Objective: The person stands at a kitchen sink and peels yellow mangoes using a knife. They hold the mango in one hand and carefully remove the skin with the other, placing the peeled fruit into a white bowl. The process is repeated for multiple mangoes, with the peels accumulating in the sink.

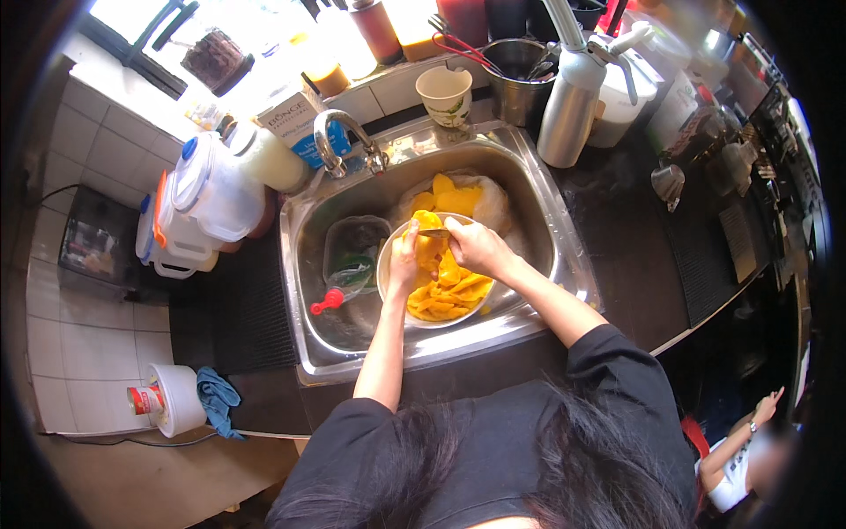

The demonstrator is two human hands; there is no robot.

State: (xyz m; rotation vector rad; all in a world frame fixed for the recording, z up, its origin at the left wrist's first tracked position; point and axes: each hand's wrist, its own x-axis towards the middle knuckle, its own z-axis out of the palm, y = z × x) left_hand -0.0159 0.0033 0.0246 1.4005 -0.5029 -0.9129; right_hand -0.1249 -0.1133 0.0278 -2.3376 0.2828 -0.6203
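Observation:
My left hand (402, 259) holds up a peeled yellow fruit (426, 219) that looks like mango. My right hand (481, 248) grips a small knife (433, 233), its blade lying against the fruit. Both hands are over a white bowl (382, 268) standing in a stainless steel sink (535, 221). Yellow fruit slices (441, 303) fill the bowl's near part, and one piece (451, 270) hangs or lies just below the right hand. Behind the bowl, larger yellow fruit pieces (457, 200) rest in a clear plastic bag (497, 198).
Left in the sink are a clear plastic tub (336, 231) and a bottle with a red cap (328, 301). A faucet (330, 142) arches over the back rim. Beyond it stand a paper cup (444, 98) and a metal cream whipper (570, 106). Another person (730, 463) is at lower right.

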